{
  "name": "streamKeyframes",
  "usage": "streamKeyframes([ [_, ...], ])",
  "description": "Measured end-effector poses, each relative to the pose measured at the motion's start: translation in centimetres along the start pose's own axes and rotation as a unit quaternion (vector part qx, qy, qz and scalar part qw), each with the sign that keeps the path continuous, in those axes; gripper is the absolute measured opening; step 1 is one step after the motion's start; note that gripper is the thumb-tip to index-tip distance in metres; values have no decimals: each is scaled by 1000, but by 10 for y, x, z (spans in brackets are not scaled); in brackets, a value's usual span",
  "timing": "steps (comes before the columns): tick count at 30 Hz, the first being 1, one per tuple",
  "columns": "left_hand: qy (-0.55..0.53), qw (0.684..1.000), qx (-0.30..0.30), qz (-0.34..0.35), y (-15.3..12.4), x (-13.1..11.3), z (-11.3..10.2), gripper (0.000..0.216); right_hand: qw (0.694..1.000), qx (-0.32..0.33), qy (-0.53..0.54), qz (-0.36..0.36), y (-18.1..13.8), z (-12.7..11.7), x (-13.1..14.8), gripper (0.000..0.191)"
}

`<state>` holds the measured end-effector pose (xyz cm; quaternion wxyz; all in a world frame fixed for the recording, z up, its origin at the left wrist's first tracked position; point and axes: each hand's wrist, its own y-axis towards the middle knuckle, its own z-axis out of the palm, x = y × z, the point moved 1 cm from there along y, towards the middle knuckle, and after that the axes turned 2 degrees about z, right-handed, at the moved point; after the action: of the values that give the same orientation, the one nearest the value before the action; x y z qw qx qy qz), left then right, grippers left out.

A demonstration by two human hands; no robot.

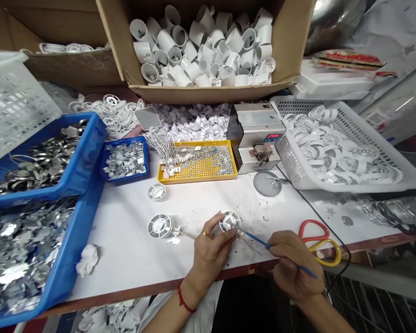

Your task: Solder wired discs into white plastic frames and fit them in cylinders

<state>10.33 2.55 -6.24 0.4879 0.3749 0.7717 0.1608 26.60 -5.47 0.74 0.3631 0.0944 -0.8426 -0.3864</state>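
My left hand (211,247), with a ring and a red cord at the wrist, has its thumb and fingers closed on a white spoked plastic part (236,216) near the table's front edge. Thin wires trail from beneath this part. A slim blue brush (254,237) is pinched in my right hand (294,263), and its tip touches the middle of the part. Left of my hands lies a second white spoked part (159,226) with wires attached. Another white round part (156,191) sits behind it. A shallow dish of grey paste (267,183) stands behind my right hand.
Scissors (319,243) with red and yellow handles lie on the right. A metal machine (258,136) with a red display stands behind a yellow tray (161,178) and a white basket (333,185) of wheel-like parts. Blue bins (86,222) line the left; a cardboard box (208,94) holds white tubes.
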Motion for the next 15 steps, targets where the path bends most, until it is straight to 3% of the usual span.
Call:
streamKeyframes([
  [7,23,999,10,30,-5,1,1,29,982,187,-25,-12,60,-4,5,18],
  [15,75,997,-4,36,-6,1,4,28,939,330,-84,41,112,17,-5,32],
])
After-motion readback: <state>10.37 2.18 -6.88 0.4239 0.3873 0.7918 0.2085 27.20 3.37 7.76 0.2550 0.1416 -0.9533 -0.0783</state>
